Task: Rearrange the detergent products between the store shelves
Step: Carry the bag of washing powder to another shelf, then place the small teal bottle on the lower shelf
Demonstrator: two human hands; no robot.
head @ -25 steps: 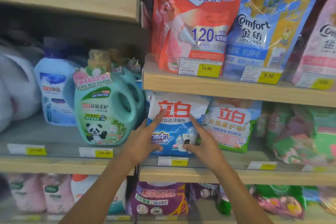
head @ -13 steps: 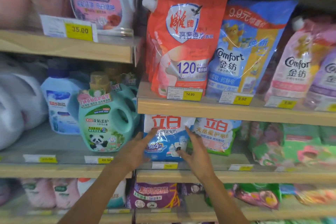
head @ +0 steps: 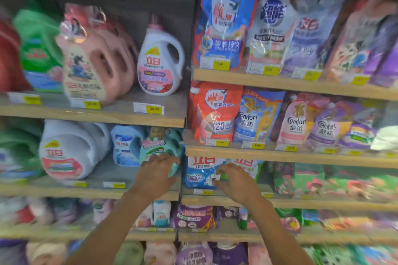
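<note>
Landmark: blue-and-white powder bag, a soft glossy plastic pouch standing on the wooden shelf edged with pale wood grain.

Right hand lies over the bag's right front; fingers curled, tips against a small white-and-green patch on its face. Whether they pinch the film cannot be told; view blurred.

Left hand is left of the bag, past the shelf divider, fingers spread narrowly and pressed flat on the lower front of a teal jug, a rounded hard plastic bottle with a moulded handle.

Right of the bag, touching it: a second white pouch with red characters, partly behind the right hand.

Above the bag, one shelf up: a red spouted pouch, shiny and creased, beside a blue Comfort pouch.

Left of the teal jug: a light blue bottle, then a large white jug lying tilted.

Yellow price tags sit on the shelf edge below the bag.
</note>
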